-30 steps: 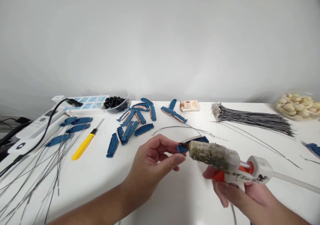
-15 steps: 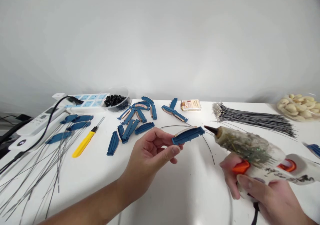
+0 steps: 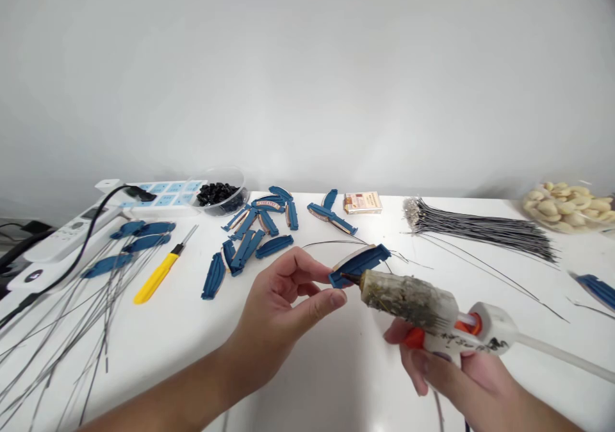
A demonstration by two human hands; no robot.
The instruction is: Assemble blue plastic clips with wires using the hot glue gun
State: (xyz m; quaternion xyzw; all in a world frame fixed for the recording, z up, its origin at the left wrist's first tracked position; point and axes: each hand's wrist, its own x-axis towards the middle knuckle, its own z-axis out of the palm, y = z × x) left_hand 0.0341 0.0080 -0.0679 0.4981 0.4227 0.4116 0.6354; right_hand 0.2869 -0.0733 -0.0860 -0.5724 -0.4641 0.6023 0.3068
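Near the middle, my left hand [image 3: 293,297] pinches one end of a blue curved piece [image 3: 362,262] between thumb and fingers, above the table. My right hand [image 3: 451,368] is wrapped round the handle of a white glue gun [image 3: 413,300] with an orange trigger and a crusted, dirty barrel. The gun's dark nozzle points left and lies at the left end of the blue piece, close to my left fingertips; whether it touches is hard to tell. A white glue stick [image 3: 562,355] sticks out of the gun's back.
Blue pieces [image 3: 273,246] lie behind my left hand, beside a tub of black bits [image 3: 218,195]. Left are a yellow screwdriver [image 3: 156,278], wired blue pieces [image 3: 106,265] and a power strip [image 3: 168,200]. A small box [image 3: 362,202], wire bundle [image 3: 485,227] and bag of pale pieces [image 3: 567,206] stand behind.
My right hand has brought the glue gun left, so its nozzle is now at the blue piece instead of off its right end. The blue piece has tilted slightly in my left hand.
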